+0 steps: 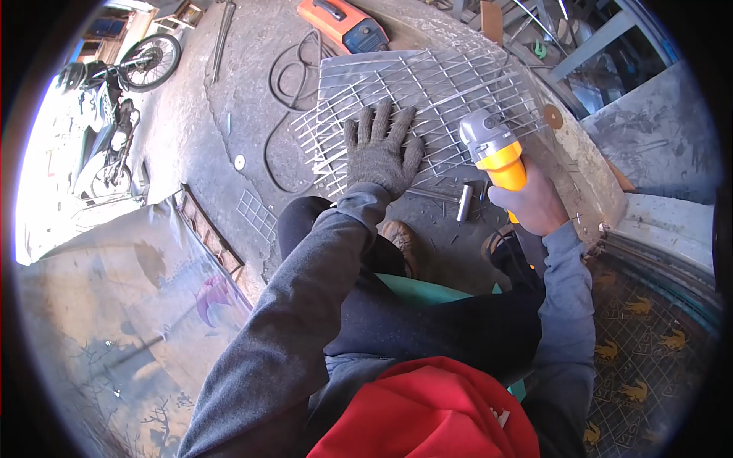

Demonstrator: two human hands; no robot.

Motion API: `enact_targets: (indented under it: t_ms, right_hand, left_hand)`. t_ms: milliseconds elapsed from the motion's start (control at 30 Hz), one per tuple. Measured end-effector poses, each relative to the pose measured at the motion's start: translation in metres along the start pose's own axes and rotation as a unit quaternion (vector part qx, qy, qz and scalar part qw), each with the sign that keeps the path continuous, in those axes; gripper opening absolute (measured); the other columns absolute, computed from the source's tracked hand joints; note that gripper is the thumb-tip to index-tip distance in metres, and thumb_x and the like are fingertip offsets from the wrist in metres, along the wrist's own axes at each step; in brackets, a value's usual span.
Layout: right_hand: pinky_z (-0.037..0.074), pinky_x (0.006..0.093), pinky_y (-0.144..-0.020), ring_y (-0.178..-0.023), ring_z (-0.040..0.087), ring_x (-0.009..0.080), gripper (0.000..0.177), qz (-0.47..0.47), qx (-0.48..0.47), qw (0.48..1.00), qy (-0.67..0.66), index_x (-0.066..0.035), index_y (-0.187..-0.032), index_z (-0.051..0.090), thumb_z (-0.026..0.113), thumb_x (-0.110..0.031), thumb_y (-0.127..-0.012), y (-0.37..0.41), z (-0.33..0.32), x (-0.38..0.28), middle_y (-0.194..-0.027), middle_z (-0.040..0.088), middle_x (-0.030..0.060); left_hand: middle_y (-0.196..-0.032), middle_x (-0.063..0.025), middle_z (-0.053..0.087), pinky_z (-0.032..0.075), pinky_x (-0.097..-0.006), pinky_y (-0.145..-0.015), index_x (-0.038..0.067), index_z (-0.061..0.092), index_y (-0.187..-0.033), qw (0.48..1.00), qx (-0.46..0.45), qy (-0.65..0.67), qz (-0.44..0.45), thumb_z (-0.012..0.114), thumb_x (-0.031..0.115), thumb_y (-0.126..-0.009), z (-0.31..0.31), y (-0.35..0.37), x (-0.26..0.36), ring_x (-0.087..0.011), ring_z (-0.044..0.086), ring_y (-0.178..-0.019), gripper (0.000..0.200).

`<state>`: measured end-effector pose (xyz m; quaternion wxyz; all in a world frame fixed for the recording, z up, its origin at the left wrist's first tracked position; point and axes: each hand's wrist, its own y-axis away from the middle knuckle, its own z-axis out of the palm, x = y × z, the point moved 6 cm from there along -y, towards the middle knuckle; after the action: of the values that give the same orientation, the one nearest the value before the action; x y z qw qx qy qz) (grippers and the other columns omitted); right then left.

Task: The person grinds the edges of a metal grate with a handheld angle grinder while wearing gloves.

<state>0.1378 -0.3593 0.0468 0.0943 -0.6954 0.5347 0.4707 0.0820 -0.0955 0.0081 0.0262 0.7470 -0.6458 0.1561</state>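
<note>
My left hand (379,149), in a grey knitted glove, lies with its fingers spread on a metal wire grid (450,84). The grid rests over a flat grey sheet (343,70) on the floor. My right hand (538,200) is bare and wrapped round the yellow body of an angle grinder (505,166). The grinder's silver head is at the grid's right part. A hammer with a metal head (464,203) lies on the floor between my hands.
An orange welding machine (345,24) stands beyond the grid, near a looped black cable (269,156). A small grid piece (256,216) lies left. A motorcycle (114,114) stands far left; metal frames (603,46) are back right. A brown disc (552,116) lies right.
</note>
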Motion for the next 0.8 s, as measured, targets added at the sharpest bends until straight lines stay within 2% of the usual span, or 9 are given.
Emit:
enact_targets:
  t_ms: [33, 100, 233, 333, 400, 433, 600, 700, 800]
  right_hand:
    - [0.053, 0.0469, -0.095, -0.107, 0.07, 0.0412, 0.062, 0.0, 0.0, 1.0, 0.0, 0.001, -0.125, 0.06, 0.079, -0.034, -0.077, 0.001, 0.0, -0.002, -0.112, 0.071, 0.0242]
    - [0.054, 0.0404, -0.089, -0.095, 0.069, 0.0255, 0.054, 0.003, -0.021, 1.0, 0.013, -0.001, -0.124, 0.063, 0.078, -0.026, -0.078, 0.005, 0.005, -0.007, -0.105, 0.071, 0.0127]
    - [0.054, 0.0404, -0.088, -0.094, 0.069, 0.0254, 0.054, -0.002, -0.005, 1.0, 0.024, 0.0, -0.123, 0.063, 0.079, -0.026, -0.078, 0.007, 0.008, -0.009, -0.105, 0.071, 0.0126]
    - [0.055, 0.04, -0.087, -0.093, 0.069, 0.0245, 0.054, -0.004, -0.01, 1.0, -0.02, 0.0, -0.122, 0.062, 0.079, -0.026, -0.079, 0.005, 0.002, -0.005, -0.105, 0.07, 0.0122]
    - [0.054, 0.0435, -0.092, -0.101, 0.072, 0.0334, 0.057, 0.022, -0.008, 1.0, -0.011, 0.0, -0.123, 0.063, 0.079, -0.031, -0.077, 0.002, -0.002, 0.006, -0.108, 0.072, 0.0189]
    - [0.054, 0.0435, -0.092, -0.101, 0.072, 0.0334, 0.057, 0.022, -0.008, 1.0, -0.01, 0.0, -0.123, 0.063, 0.079, -0.031, -0.077, 0.002, -0.004, 0.007, -0.108, 0.072, 0.0189]
    - [0.054, 0.0403, -0.088, -0.094, 0.069, 0.0247, 0.055, -0.006, 0.021, 0.998, -0.061, 0.0, -0.121, 0.064, 0.079, -0.03, -0.078, -0.001, -0.017, 0.014, -0.103, 0.07, 0.0115]
    - [0.054, 0.0388, -0.085, -0.091, 0.068, 0.0228, 0.053, 0.005, 0.055, 0.997, -0.058, 0.0, -0.121, 0.063, 0.079, -0.029, -0.079, 0.002, -0.03, 0.011, -0.1, 0.068, 0.0092]
    - [0.054, 0.0344, -0.075, -0.081, 0.066, 0.0175, 0.049, 0.012, 0.064, 0.995, -0.082, -0.001, -0.121, 0.063, 0.078, -0.027, -0.081, -0.009, -0.043, 0.033, -0.097, 0.066, 0.0061]
  left_hand:
    - [-0.164, -0.0158, 0.041, 0.012, -0.0633, -0.126, 0.027, 0.049, -0.157, 1.0, 0.002, 0.005, 0.002, 0.053, 0.051, -0.1, 0.0, 0.0, 0.0, -0.0426, 0.03, -0.154, 0.062]
    - [-0.164, -0.0159, 0.041, 0.011, -0.0633, -0.127, 0.027, 0.05, -0.157, 1.0, 0.0, 0.008, 0.0, 0.053, 0.051, -0.1, 0.0, 0.0, 0.0, -0.0426, 0.03, -0.154, 0.062]
    - [-0.163, -0.0163, 0.041, 0.012, -0.0632, -0.127, 0.027, 0.05, -0.157, 1.0, 0.003, 0.01, -0.003, 0.053, 0.051, -0.1, 0.0, 0.001, 0.0, -0.0427, 0.03, -0.154, 0.062]
    - [-0.163, -0.0164, 0.042, 0.012, -0.0631, -0.127, 0.027, 0.051, -0.156, 1.0, 0.007, 0.007, -0.003, 0.053, 0.051, -0.099, 0.002, 0.0, -0.001, -0.0429, 0.031, -0.154, 0.062]
    - [-0.163, -0.0164, 0.042, 0.013, -0.0631, -0.127, 0.027, 0.051, -0.156, 1.0, 0.01, 0.007, -0.001, 0.053, 0.051, -0.099, 0.001, 0.0, -0.001, -0.0429, 0.032, -0.153, 0.061]
    - [-0.163, -0.0165, 0.042, 0.013, -0.0632, -0.126, 0.027, 0.052, -0.156, 1.0, 0.013, 0.006, 0.001, 0.053, 0.051, -0.099, 0.001, 0.0, -0.001, -0.043, 0.032, -0.153, 0.061]
    - [-0.163, -0.0164, 0.042, 0.014, -0.0633, -0.126, 0.027, 0.052, -0.155, 1.0, 0.013, 0.006, 0.004, 0.054, 0.051, -0.099, 0.0, 0.001, -0.002, -0.0429, 0.033, -0.153, 0.061]
    - [-0.163, -0.0163, 0.042, 0.015, -0.0631, -0.126, 0.027, 0.051, -0.156, 1.0, 0.011, 0.001, 0.005, 0.054, 0.052, -0.099, -0.001, 0.0, 0.0, -0.0428, 0.033, -0.153, 0.061]
    - [-0.164, -0.0162, 0.042, 0.014, -0.0631, -0.126, 0.028, 0.051, -0.156, 1.0, 0.009, -0.006, 0.001, 0.054, 0.052, -0.099, 0.001, 0.0, -0.001, -0.0427, 0.032, -0.153, 0.062]
